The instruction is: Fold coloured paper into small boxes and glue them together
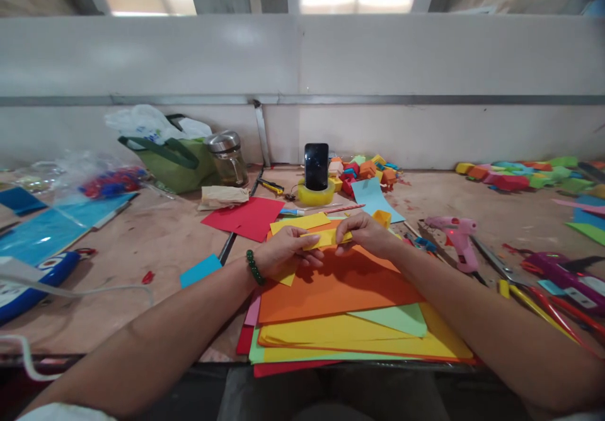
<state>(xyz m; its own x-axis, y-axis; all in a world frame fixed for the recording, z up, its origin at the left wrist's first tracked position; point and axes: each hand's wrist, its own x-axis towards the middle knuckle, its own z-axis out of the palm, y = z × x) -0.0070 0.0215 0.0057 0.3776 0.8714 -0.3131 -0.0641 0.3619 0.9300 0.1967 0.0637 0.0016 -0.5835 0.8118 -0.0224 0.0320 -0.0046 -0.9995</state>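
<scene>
Both hands hold a small folded yellow paper piece (325, 239) over a stack of coloured paper sheets (345, 320). My left hand (286, 252), with a green bead bracelet on the wrist, pinches its left end. My right hand (363, 233) pinches its right end. The top sheet of the stack is orange (331, 288), with yellow, light green and red sheets under it.
A pink glue gun (456, 235), scissors and pens (543, 288) lie at the right. A phone (316, 166) stands on a yellow tape roll, folded paper boxes (366, 170) behind it. Red paper (246, 218), a glass jar (229, 156) and a green bag (172, 162) sit at the left.
</scene>
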